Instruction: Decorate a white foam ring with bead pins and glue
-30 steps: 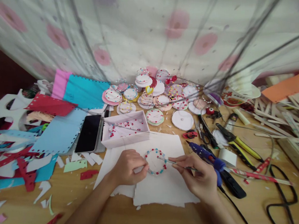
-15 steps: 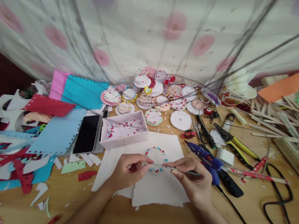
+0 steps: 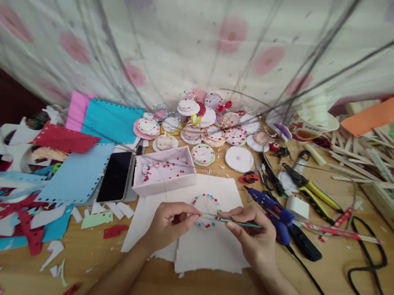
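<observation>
A pair of tweezers (image 3: 212, 217) is gripped in my right hand (image 3: 255, 231), its tips pointing left toward my other hand. The fingertips of my left hand (image 3: 175, 222) are pinched together at the tips; whatever is between them is too small to make out. Just behind the tweezers, a ring of red, blue and white beads (image 3: 204, 194) lies over white paper (image 3: 209, 252), partly covered by the tools and fingers. A pale pink open box (image 3: 166, 184) beyond my left hand holds loose red and blue beads.
Several layered paper discs with bead rings (image 3: 203, 154) stand at the back. To the right are a blue glue gun (image 3: 268, 207), yellow-handled pliers (image 3: 311, 193) and wooden sticks (image 3: 363, 158). A phone (image 3: 114, 176) and paper scraps (image 3: 55, 216) lie on the left.
The tweezers have tilted slightly and their tips show more apart. My right fingers have shifted a little along them; my left hand is almost where it was.
</observation>
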Demonstrator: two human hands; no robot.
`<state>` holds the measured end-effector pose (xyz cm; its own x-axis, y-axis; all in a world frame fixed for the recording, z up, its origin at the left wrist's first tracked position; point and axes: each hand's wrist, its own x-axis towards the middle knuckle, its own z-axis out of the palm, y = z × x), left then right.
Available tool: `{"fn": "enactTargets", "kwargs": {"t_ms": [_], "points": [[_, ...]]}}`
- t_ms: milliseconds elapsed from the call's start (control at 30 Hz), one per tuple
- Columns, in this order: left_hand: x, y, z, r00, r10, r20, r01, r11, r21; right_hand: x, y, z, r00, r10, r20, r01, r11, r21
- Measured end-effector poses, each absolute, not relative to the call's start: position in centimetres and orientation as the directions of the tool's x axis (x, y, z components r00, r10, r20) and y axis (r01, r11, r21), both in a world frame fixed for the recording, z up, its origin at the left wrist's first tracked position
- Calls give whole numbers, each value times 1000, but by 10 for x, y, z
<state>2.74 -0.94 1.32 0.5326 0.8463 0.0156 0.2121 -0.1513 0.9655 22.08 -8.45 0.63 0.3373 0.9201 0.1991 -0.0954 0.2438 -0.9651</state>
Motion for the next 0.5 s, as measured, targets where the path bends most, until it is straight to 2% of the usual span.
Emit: {"fn": "enactTargets", "kwargs": {"t_ms": [367,500], "points": [[27,-11,11,545,838,35,187,-162,969,222,-87,10,300,936,184,-24,200,-979],[25,-9,7,530,848,21,208,-154,966,222,-86,7,331,916,226,0,239,-971]]}}
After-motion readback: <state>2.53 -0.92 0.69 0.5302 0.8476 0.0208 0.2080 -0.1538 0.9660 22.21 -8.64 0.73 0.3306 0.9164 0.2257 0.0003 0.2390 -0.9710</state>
